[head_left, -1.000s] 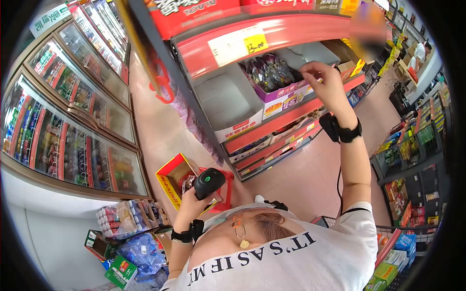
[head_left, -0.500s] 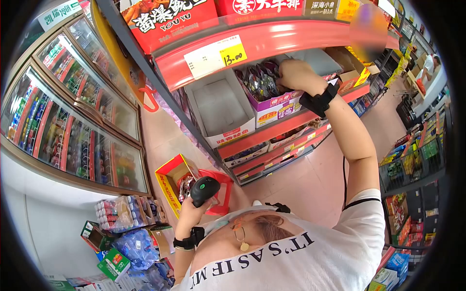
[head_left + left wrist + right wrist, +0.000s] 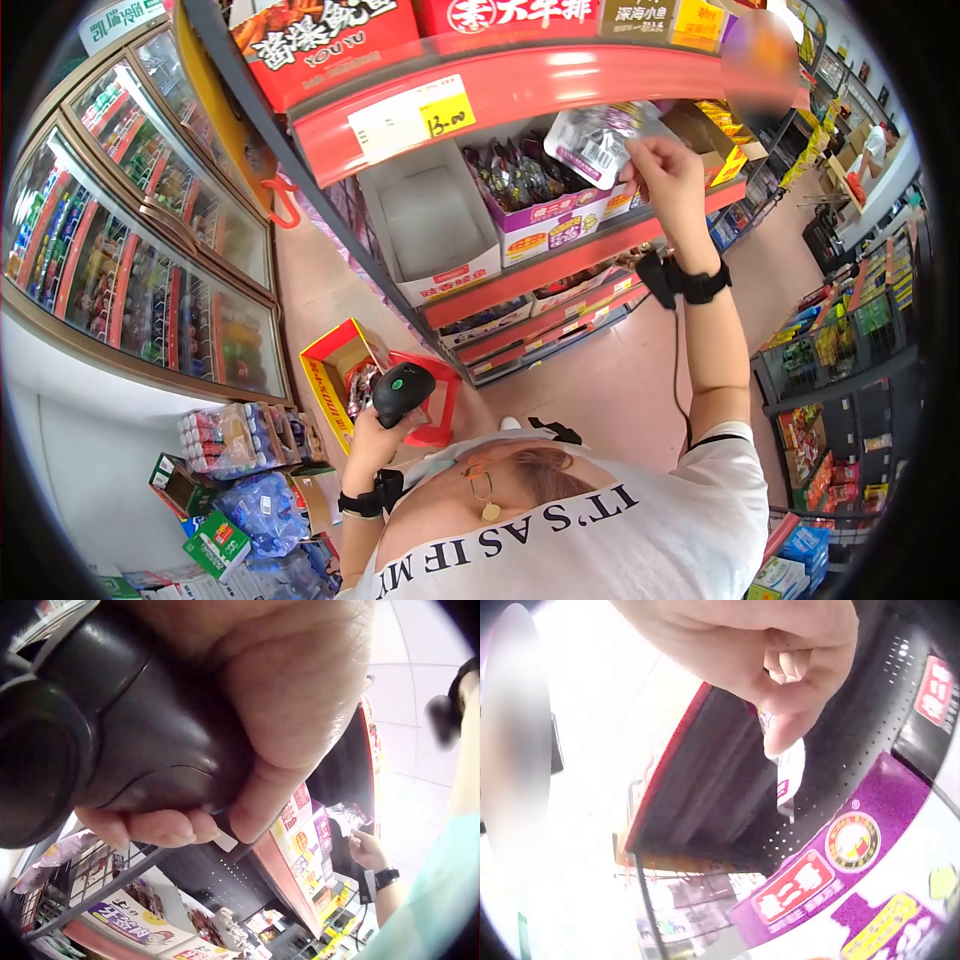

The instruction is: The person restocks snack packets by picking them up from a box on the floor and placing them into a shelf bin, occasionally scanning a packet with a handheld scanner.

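Note:
In the head view my right hand (image 3: 672,185) pinches a silver-and-purple snack packet (image 3: 592,145) by its edge, raised over a purple-and-white display box (image 3: 560,235). Dark snack packets (image 3: 520,172) stand in a row inside that box. The right wrist view shows thumb and fingers closed on the packet (image 3: 790,776), which is seen nearly edge-on. Down at the lower left, my left hand (image 3: 372,438) grips a black handheld barcode scanner (image 3: 403,392). Its fingers wrap round the scanner body (image 3: 172,727) in the left wrist view.
A white open carton (image 3: 430,225) sits left of the display box, under a red shelf edge (image 3: 400,75) with a 13.00 price tag. A yellow-and-red carton (image 3: 318,365) and a red plastic basket (image 3: 440,425) stand low beside the scanner. Glass-door fridges (image 3: 110,280) line the left.
My right hand reached into the display box among the packets, then came up and back with one packet. The left hand keeps its grip on the scanner.

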`<state>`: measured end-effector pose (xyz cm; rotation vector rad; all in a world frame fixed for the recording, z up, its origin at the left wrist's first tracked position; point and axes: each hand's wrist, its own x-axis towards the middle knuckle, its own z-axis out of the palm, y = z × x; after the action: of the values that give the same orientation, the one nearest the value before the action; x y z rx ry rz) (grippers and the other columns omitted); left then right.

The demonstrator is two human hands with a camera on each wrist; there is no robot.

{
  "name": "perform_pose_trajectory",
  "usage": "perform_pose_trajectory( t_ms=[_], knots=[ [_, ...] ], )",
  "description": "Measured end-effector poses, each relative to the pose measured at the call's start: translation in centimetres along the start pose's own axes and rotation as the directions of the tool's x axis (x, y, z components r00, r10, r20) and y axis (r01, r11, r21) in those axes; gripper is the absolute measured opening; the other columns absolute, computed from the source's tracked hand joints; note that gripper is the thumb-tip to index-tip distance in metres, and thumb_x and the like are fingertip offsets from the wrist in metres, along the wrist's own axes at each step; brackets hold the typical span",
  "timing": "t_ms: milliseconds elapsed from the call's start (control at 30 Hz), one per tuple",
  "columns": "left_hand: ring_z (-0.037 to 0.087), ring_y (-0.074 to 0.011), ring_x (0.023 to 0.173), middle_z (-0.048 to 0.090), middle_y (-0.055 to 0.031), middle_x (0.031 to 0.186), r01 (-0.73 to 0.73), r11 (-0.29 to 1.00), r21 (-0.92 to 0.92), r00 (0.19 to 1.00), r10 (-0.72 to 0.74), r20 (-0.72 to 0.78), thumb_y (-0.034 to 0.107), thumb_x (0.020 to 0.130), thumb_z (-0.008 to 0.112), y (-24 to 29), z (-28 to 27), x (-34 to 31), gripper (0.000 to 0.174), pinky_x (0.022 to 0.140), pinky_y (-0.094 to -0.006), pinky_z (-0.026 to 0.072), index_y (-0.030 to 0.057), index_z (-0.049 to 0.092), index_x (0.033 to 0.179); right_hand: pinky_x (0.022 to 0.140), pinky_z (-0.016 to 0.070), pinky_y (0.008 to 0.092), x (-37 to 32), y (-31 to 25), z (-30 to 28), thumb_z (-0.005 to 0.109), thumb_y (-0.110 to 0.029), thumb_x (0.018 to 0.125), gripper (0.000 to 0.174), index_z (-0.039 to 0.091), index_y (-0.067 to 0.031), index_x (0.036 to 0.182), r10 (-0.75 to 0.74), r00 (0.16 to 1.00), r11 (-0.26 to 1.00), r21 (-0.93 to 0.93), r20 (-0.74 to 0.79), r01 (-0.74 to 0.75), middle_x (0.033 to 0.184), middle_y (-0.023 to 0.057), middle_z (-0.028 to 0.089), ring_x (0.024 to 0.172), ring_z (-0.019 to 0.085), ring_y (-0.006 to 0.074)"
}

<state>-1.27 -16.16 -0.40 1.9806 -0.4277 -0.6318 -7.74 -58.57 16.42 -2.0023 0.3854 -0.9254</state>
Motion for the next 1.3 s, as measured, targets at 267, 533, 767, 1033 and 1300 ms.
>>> perform_pose_trajectory(
  t_ms=[267, 533, 767, 1033, 1300],
  knots=[
    [0.059, -0.0095, 0.070, 0.066, -0.0053, 0.079, -0.031, 0.999, 0.032, 1.000, 0.031, -0.003, 0.005, 0.077, 0.066, 2.5, 1.4, 1.0, 0.018, 0.068, -0.0270, 0.0486, 0.0009, 0.064, 0.094, 0.046, 0.0461, 0.0204, -10.0, 2.2, -1.0, 0.055, -0.009, 0.090, 0.020, 0.061, 0.0069, 0.080, 0.218, 0.948, 0.833, 0.461, 0.232, -0.305, 0.073, 0.0140, 0.067, 0.058, 0.064, 0.0154],
    [0.064, -0.0181, 0.075, 0.067, -0.0129, 0.083, -0.070, 0.997, 0.038, 0.996, 0.068, 0.050, 0.010, 0.073, 0.070, 3.5, 2.4, 0.8, 0.031, 0.072, -0.0315, 0.0489, -0.0001, 0.063, 0.102, 0.051, 0.0479, 0.0230, -18.7, 6.8, 5.5, 0.055, -0.010, 0.090, 0.013, 0.061, 0.0013, 0.089, 0.395, 0.786, 0.774, 0.290, 0.476, -0.564, 0.077, 0.0080, 0.067, 0.063, 0.063, 0.0119],
    [0.061, -0.0182, 0.068, 0.064, -0.0122, 0.075, -0.041, 0.993, 0.115, 0.996, 0.032, 0.081, 0.014, 0.072, 0.072, 3.5, 2.9, 0.3, 0.031, 0.066, -0.0320, 0.0481, -0.0021, 0.063, 0.096, 0.052, 0.0498, 0.0243, -21.1, 10.3, 10.1, 0.055, -0.014, 0.089, 0.024, 0.065, 0.0051, 0.078, 0.482, 0.636, 0.665, 0.221, 0.603, -0.714, 0.068, 0.0082, 0.065, 0.054, 0.060, 0.0115],
    [0.062, -0.0192, 0.068, 0.064, -0.0121, 0.074, 0.031, 0.994, 0.106, 0.999, -0.035, 0.031, 0.017, 0.072, 0.073, 2.3, 2.4, -1.0, 0.029, 0.068, -0.0325, 0.0480, -0.0005, 0.064, 0.094, 0.052, 0.0515, 0.0246, -22.2, 10.6, 15.9, 0.054, -0.014, 0.090, 0.024, 0.063, 0.0069, 0.082, 0.406, 0.562, 0.621, 0.233, 0.721, -0.748, 0.070, 0.0103, 0.066, 0.058, 0.063, 0.0134],
    [0.064, -0.0237, 0.071, 0.066, -0.0135, 0.076, 0.052, 0.989, 0.139, 0.996, -0.041, -0.079, 0.018, 0.071, 0.074, 0.3, 0.2, -3.6, 0.029, 0.070, -0.0334, 0.0485, 0.0032, 0.066, 0.095, 0.052, 0.0526, 0.0245, -23.2, 8.8, 21.0, 0.053, -0.014, 0.089, 0.024, 0.061, 0.0083, 0.085, 0.322, 0.492, 0.611, 0.220, 0.808, -0.761, 0.074, 0.0133, 0.067, 0.060, 0.065, 0.0154]
  ],
)
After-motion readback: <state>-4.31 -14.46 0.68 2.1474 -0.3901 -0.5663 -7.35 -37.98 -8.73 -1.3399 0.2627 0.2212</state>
